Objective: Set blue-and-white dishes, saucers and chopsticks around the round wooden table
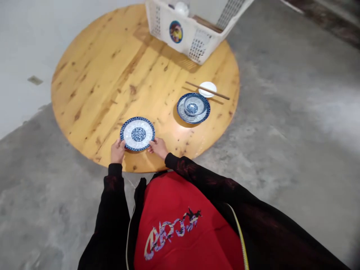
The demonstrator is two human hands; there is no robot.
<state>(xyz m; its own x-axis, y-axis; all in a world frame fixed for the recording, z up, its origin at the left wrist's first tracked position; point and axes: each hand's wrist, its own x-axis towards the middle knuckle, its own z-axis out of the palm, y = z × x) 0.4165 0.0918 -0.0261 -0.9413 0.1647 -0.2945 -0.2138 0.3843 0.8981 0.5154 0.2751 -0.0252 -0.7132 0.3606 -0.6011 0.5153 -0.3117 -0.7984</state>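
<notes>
A blue-and-white patterned plate (138, 134) is at the near edge of the round wooden table (95, 86). My left hand (117, 150) grips its lower left rim, thumb on top. On the lower right rim, my right hand (158, 147) pinches the plate, with the fingers partly hidden beneath. Whether the plate touches the table or hangs just above it I cannot tell. To the right stands a second blue-rimmed plate (180, 111) with a matching bowl (194, 106) in it. Behind these, chopsticks (222, 95) lie across a small white dish (207, 88).
A white plastic basket (185, 47) stands at the far edge of the table, with a white item (181, 8) and something brown and flat (207, 24) inside. Grey concrete floor (289, 123) surrounds the table, and a pale wall (25, 41) rises at the left.
</notes>
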